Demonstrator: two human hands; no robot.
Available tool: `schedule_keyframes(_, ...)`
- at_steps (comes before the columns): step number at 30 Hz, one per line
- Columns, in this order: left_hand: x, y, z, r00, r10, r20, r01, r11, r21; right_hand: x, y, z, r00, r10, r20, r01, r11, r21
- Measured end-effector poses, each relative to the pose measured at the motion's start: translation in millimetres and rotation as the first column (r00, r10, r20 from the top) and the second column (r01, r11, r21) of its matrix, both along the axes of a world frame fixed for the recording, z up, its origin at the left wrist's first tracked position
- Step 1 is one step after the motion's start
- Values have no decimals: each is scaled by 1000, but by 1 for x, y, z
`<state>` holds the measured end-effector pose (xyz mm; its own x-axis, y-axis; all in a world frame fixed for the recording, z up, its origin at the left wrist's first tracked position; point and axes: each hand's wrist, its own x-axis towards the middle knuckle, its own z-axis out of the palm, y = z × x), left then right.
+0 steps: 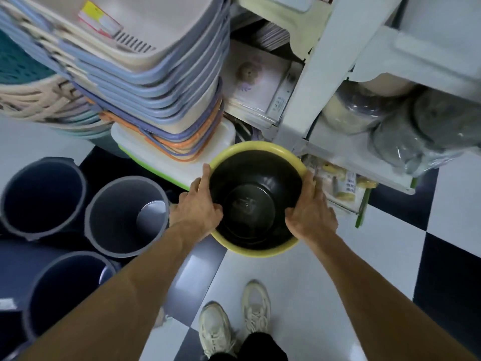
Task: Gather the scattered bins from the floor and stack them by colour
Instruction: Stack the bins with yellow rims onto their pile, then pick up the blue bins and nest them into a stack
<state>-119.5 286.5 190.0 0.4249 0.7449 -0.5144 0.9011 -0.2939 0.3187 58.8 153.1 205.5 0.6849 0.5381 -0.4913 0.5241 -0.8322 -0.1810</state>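
Note:
A round yellow bin (260, 147) with a black inside is held upright above the checkered floor, in the middle of the view. My left hand (199, 204) grips its left rim, thumb along the edge. My right hand (311, 212) grips the right rim, fingers curled inside. Three grey-blue bins stand open-topped on the floor at the left: one at the far left (43, 196), one beside it (127, 217), one nearer me (70, 290).
A tall stack of lilac, cream and orange baskets (156, 82) rises behind the bins on a white-green lid (166, 168). A white shelf unit (312, 87) with packaged goods stands at the right. My two pale shoes (234, 321) are on the black-and-white tiles.

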Motion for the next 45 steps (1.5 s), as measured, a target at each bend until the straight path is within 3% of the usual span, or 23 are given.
schedule_keyframes(4,-3,26,21,978,-94,-188,88,995,-41,-10,26,17,982,172,72,-162,979,-127)
schedule_keyframes(7,-11,30,30,969,-100,-227,101,995,-8,-36,51,25,929,348,126,-344,938,-48)
schedule_keyframes(11,-56,23,30,968,-74,-240,99,991,90,-81,75,29,876,463,137,-472,880,44)
schedule_keyframes(17,-185,15,10,956,47,-291,-25,997,78,-159,93,13,814,568,121,-579,810,92)
schedule_keyframes(26,-381,13,-45,892,237,-386,-213,972,103,-300,111,-41,794,606,51,-601,770,212)
schedule_keyframes(33,-466,4,-103,874,329,-357,-335,941,46,-403,101,-104,814,550,-187,-517,833,198)
schedule_keyframes(39,-492,1,-166,846,420,-327,-438,899,22,-445,100,-178,805,497,-324,-456,868,197)
schedule_keyframes(42,-494,-4,-190,808,561,-180,-580,810,-82,-451,102,-202,815,453,-362,-434,890,138)
schedule_keyframes(45,-491,-7,-199,699,715,-12,-710,691,-137,-455,104,-210,824,446,-349,-416,895,162)
